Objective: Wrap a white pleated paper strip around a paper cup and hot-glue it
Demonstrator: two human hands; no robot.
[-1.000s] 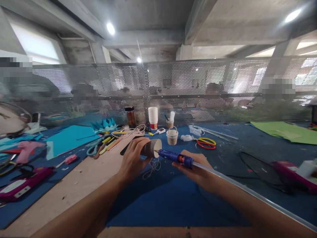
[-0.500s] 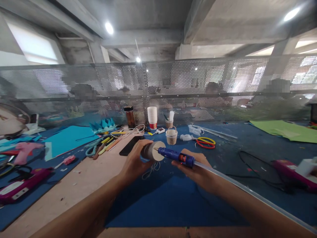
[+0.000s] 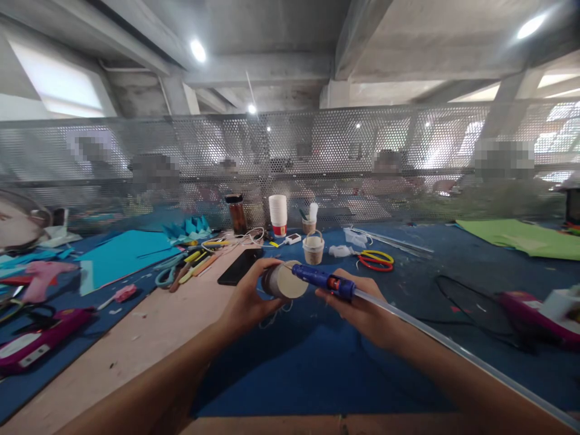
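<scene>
My left hand (image 3: pixel 248 297) is wrapped round a paper cup (image 3: pixel 292 283) with a brownish side, held tipped over with its pale round end facing right and towards me. In my right hand (image 3: pixel 357 302) is a blue hot glue gun (image 3: pixel 322 280) with a small red light. Its nozzle points left at the upper edge of the cup's pale end; whether it touches cannot be made out. A long clear glue stick (image 3: pixel 435 338) runs from the back of the gun over my right forearm. Thin string (image 3: pixel 270 319) lies on the table below the cup.
Behind my hands stand a small handled bucket (image 3: pixel 313 250), stacked paper cups (image 3: pixel 278 212) and a brown jar (image 3: pixel 236 216). A black phone (image 3: pixel 239 267) lies left, red-and-yellow scissors (image 3: pixel 376 261) right. Blue paper (image 3: pixel 129 257), green paper (image 3: pixel 521 238) and a perforated screen (image 3: pixel 326 157) lie further out.
The cup has shifted slightly right and turned, so more of its pale end faces me. The glue gun's nozzle now sits nearer that end's upper edge.
</scene>
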